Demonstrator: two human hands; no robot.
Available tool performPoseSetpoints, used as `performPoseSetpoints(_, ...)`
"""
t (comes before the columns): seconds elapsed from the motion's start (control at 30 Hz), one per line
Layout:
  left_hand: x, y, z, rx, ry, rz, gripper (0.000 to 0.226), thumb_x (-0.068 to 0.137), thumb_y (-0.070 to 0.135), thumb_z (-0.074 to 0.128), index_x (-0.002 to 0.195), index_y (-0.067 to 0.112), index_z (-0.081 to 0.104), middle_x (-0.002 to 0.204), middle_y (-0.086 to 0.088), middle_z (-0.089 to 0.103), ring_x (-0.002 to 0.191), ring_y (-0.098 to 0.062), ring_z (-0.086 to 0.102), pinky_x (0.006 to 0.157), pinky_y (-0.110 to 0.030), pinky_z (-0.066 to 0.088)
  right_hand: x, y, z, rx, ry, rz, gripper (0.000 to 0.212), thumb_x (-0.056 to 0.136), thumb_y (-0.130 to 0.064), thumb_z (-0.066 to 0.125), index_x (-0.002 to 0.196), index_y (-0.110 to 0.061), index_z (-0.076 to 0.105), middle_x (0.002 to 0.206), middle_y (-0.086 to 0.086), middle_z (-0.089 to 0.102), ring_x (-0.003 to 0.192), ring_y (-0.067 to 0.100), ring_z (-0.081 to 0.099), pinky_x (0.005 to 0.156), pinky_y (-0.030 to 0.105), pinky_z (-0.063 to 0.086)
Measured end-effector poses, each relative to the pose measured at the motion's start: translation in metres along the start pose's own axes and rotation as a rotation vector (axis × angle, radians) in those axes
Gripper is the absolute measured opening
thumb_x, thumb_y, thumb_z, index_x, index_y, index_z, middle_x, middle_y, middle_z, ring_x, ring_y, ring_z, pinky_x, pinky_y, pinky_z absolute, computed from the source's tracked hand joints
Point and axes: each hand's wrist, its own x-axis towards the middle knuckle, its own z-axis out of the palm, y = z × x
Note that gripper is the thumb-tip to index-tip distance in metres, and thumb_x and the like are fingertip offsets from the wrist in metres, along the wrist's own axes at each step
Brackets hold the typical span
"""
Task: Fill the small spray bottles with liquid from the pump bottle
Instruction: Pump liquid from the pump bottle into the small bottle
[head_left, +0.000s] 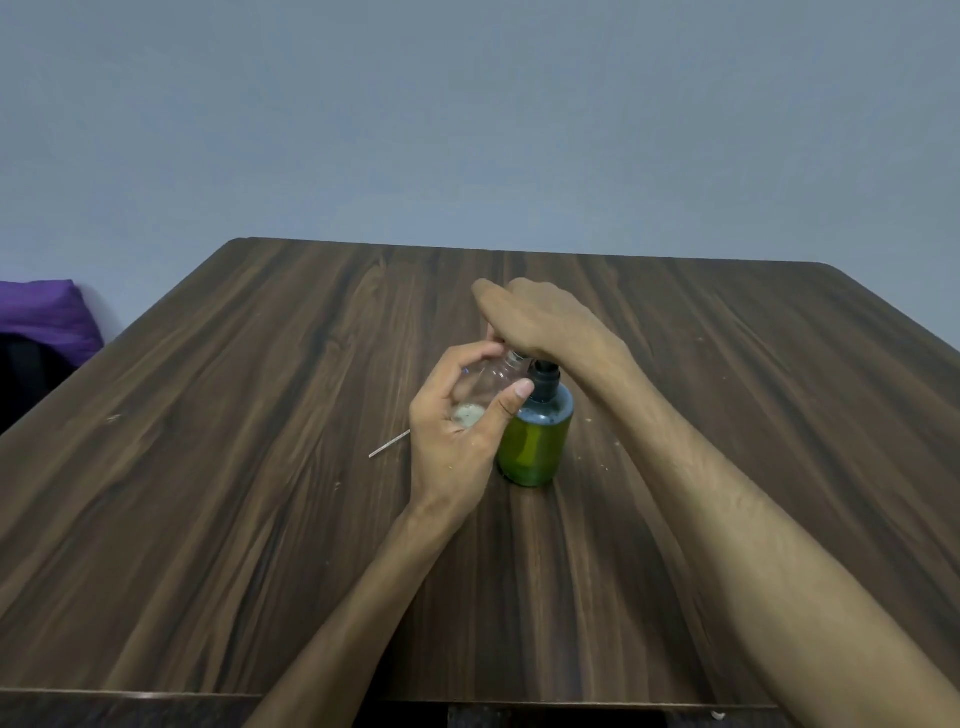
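Note:
A green pump bottle (535, 441) with a black collar stands upright near the middle of the wooden table (260, 467). My right hand (540, 317) lies over its pump head and hides it. My left hand (457, 431) grips a small clear spray bottle (485, 382), tilted, with its open neck up against the pump under my right hand. A little pale foamy liquid sits at the bottom of the small bottle. A thin white tube (388, 445) lies on the table just left of my left hand.
A purple cloth (47, 317) on something dark sits beyond the table's left edge. A grey wall stands behind the table. A few small crumbs lie to the right of the pump bottle.

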Motion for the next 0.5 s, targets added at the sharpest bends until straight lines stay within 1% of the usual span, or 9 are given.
performPoseSetpoints(0.1,-0.0012,0.0007,-0.0003,-0.018,0.003,-0.011,0.034,0.088,-0.004,0.081,0.117,0.004,0.067,0.108,0.002,0.078,0.102,-0.015,0.078,0.088,-0.022,0.058,0.0012,0.0024,0.0043,-0.038,0.001,-0.007,0.058,0.088,-0.049,0.023,0.079,-0.016,0.070,0.091,0.002,0.073,0.083,0.023,0.065,0.076,0.040,0.049)
performPoseSetpoints(0.23,-0.0021,0.0029,-0.0006,-0.029,-0.004,-0.015,0.033,0.088,0.001,0.080,0.117,0.009,0.067,0.108,0.006,0.080,0.100,-0.015,0.079,0.088,-0.024,0.059,0.0032,0.0020,0.0005,-0.034,0.025,-0.026,0.062,0.090,-0.049,0.021,0.078,-0.017,0.073,0.086,-0.001,0.074,0.083,0.022,0.066,0.074,0.039,0.049)
performPoseSetpoints(0.37,-0.0029,0.0009,-0.0007,-0.028,-0.016,-0.034,0.034,0.089,-0.002,0.081,0.118,0.009,0.067,0.109,-0.006,0.079,0.102,-0.022,0.079,0.090,-0.029,0.060,0.0028,0.0053,0.0056,-0.051,0.014,-0.017,0.061,0.094,-0.049,0.022,0.082,-0.016,0.072,0.089,0.001,0.073,0.081,0.021,0.065,0.072,0.038,0.047)
performPoseSetpoints(0.5,-0.0024,0.0036,-0.0009,-0.019,-0.010,-0.013,0.035,0.089,-0.002,0.080,0.117,0.013,0.066,0.109,-0.011,0.079,0.100,-0.019,0.079,0.088,-0.025,0.060,0.0031,0.0047,0.0010,-0.059,0.105,-0.049,0.060,0.098,-0.046,0.026,0.082,-0.015,0.075,0.084,0.000,0.073,0.079,0.020,0.065,0.069,0.036,0.044)
